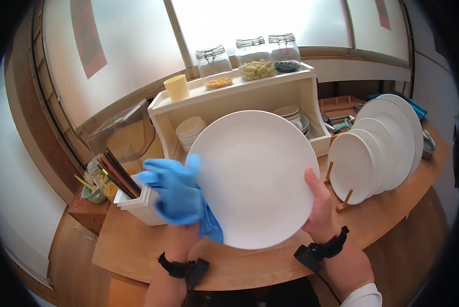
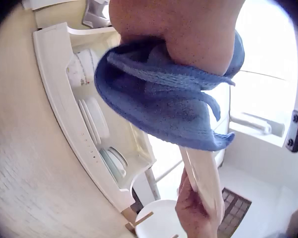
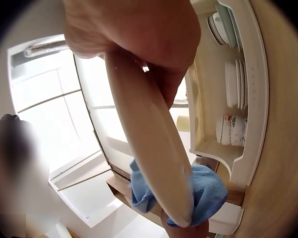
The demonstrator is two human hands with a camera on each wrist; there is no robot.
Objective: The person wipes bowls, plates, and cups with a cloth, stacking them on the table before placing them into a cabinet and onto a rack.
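A large white plate [image 1: 255, 179] is held up over the table, its face toward the head camera. At its right edge my right hand [image 1: 320, 207] grips the rim, thumb on the face and fingers behind. A blue cloth [image 1: 178, 192] covers most of my left hand [image 2: 203, 44], which holds it at the plate's left edge. In the right wrist view the cloth [image 3: 206, 196] shows on both sides of the plate's rim. The cloth hides the left fingers, and a corner hangs below them.
Several white plates [image 1: 352, 166] stand in a wooden rack at the right. Behind is a cream shelf [image 1: 234, 94] with bowls inside, glass jars [image 1: 255, 61] and a yellow cup [image 1: 176, 87] on top. A white container [image 1: 142, 204] with chopsticks [image 1: 119, 174] stands left on the wooden table [image 1: 260, 268].
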